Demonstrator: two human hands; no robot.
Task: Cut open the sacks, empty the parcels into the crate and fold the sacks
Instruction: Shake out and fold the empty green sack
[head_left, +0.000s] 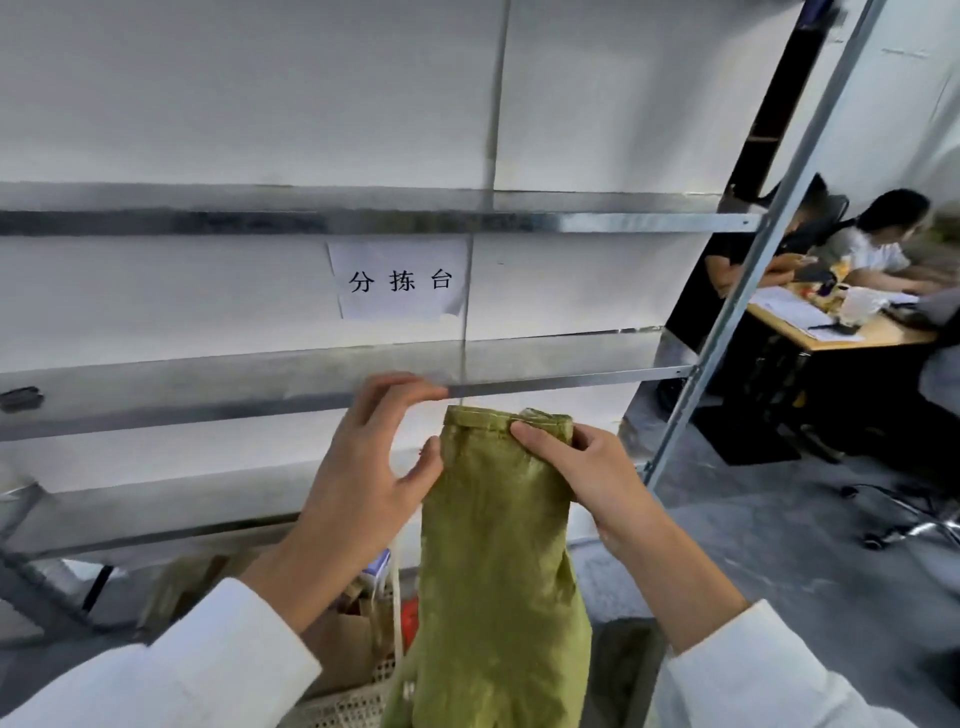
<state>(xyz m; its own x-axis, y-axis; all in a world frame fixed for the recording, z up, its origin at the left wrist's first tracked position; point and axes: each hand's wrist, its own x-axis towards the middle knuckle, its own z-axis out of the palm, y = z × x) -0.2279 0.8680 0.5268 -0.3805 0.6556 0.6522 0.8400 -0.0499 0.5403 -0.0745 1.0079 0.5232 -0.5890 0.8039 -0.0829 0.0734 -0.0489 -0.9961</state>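
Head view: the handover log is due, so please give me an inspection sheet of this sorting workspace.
Surface: steel shelves; a small dark object lies on one, far left.
Job's things: green sack hanging upright, limp; parcels in a lattice-sided crate below.
Clutter: nothing seen.
Grips: right hand pinches the sack's top hem; left hand open, thumb at the sack's edge.
Cables: possible dark cord on the floor, right.
Surroundings: paper sign on the wall; people seated at a desk; chair base.

sack (493, 545) hanging before shelving (260, 395), crate (353, 696) below
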